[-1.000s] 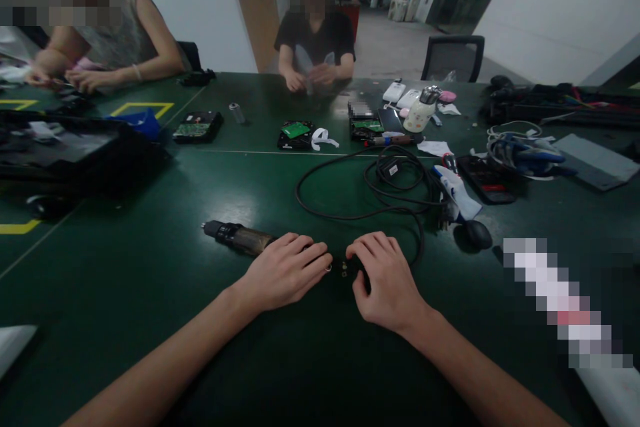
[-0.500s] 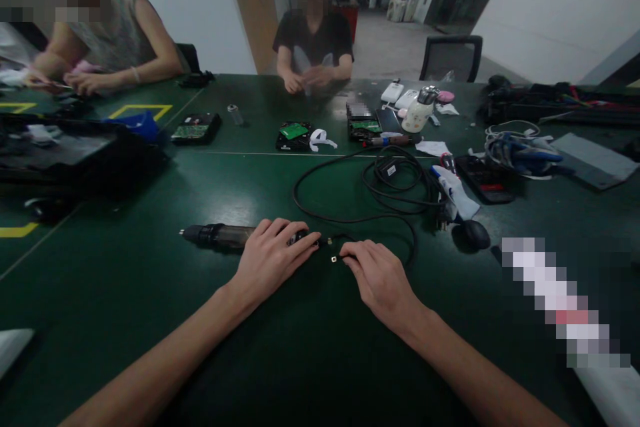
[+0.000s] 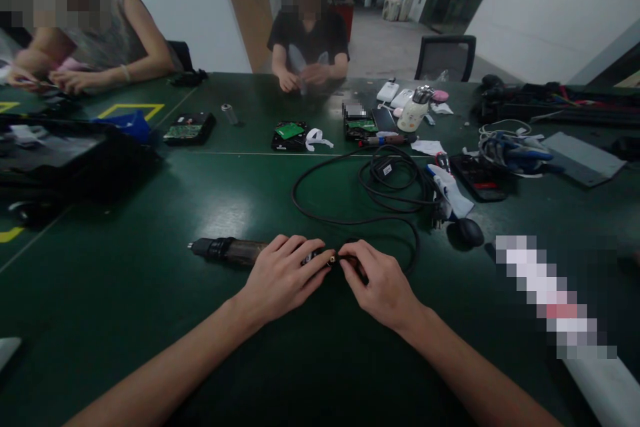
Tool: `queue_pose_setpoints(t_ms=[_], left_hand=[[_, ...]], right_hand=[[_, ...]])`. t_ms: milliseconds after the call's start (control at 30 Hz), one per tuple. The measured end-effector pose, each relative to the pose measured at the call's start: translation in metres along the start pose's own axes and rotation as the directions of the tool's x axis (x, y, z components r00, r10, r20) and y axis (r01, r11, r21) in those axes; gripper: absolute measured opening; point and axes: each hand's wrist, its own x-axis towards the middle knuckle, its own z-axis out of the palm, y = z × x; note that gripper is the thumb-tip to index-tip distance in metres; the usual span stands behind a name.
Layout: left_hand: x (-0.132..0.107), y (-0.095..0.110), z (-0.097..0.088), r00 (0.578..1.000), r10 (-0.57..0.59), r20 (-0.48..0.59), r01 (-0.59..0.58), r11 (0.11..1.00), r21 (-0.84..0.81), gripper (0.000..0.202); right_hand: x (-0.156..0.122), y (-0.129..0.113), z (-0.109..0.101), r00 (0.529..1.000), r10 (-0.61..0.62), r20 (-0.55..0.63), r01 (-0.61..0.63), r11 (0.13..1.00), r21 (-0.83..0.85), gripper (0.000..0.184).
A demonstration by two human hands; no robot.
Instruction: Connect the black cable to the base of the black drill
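Note:
An electric screwdriver lies on the green table, its bit pointing left. My left hand is closed over the rear half of its body, fingers wrapped across the top. My right hand pinches the end of a black cable between thumb and fingertips. A small metal connector shows between the two hands, at the screwdriver's tail. My fingers partly cover it, and whether the two parts are joined I cannot tell. From my right hand the cable curves round to a coil farther back.
Behind the hands lie hard drives, another screwdriver and a white bottle. A black case stands at left. Pliers with blue handles and a grey plate lie at right. Two people sit across the table.
My left hand and the screwdriver have shifted slightly right and towards me. The connector end in my right hand now meets the screwdriver's tail; before, a gap showed between them.

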Motion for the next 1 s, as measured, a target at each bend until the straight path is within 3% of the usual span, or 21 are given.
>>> queue_pose_setpoints(t_ms=[333,733,1000], left_hand=[[0.0017,0.0061,0.0001,0.995,0.028,-0.093,-0.033,0.998,-0.057,0.024],[-0.0052,0.0015,-0.0005,0.998,0.005,-0.067,-0.007,1.0,-0.023,0.023],[-0.0068,0.0028,-0.0009,0.997,-0.002,-0.075,-0.002,0.999,-0.043,0.025]], right_hand=[[-0.0022,0.0026,-0.0005,0.997,-0.022,-0.068,0.025,0.999,0.047,0.008],[0.0007,-0.0008,0.0017,0.997,-0.048,-0.054,0.051,0.997,0.052,0.007],[0.0012,-0.0037,0.0026,0.997,-0.075,-0.015,0.075,0.997,0.001,0.017]])
